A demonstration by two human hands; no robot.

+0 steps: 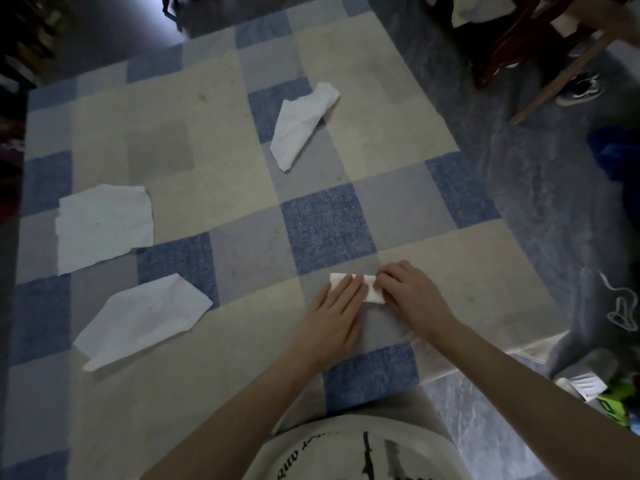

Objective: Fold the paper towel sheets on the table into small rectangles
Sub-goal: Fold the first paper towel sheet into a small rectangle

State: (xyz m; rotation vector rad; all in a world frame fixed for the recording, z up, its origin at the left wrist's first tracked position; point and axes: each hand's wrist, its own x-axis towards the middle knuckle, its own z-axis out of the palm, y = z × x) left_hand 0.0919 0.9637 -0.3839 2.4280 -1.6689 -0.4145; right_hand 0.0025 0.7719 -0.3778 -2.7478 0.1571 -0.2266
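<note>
A small folded white paper towel rectangle (372,295) lies on the checked tablecloth (242,209) near the table's front. My left hand (334,317) lies flat with straight fingers pressing on its left part. My right hand (412,296) touches its right end with bent fingers; the fingertips are hidden against the paper. Three other white sheets lie loose: a crumpled one (301,124) at the back middle, a flat one (104,226) at the left, and a partly folded one (142,318) at the front left.
The table's right edge runs diagonally from the back to the front right. Beyond it the floor holds a wooden chair (540,39), a shoe (581,88), a white cord (620,306) and a green object (616,407).
</note>
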